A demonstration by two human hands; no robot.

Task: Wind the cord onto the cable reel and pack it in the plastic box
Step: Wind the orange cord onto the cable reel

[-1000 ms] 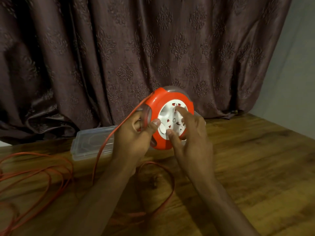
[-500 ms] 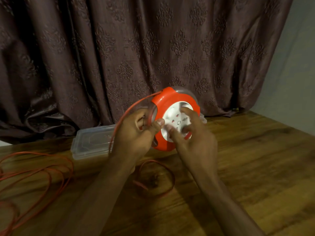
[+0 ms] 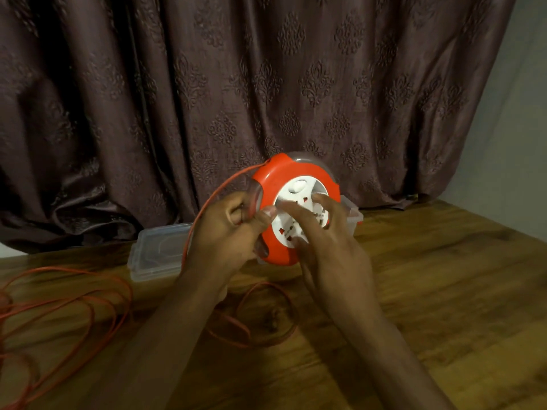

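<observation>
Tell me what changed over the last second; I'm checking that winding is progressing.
The right hand has turned the white socket hub of the cable reel, and the loose cord loop on the table shrank. The left hand still grips the reel's edge; the plastic box stayed put.

Both forearms extend forward from the lower edge of the view, bare, converging toward the centre. The left hand [image 3: 225,229] is raised off the surface, fingers curled in a grip, thumb [image 3: 265,213] extended to the right. The right hand [image 3: 328,241] is held beside it, back of the hand toward the camera, fingers [image 3: 321,202] spread and bent at the knuckles, tips pressing forward. The thumb tips lie near each other.
</observation>
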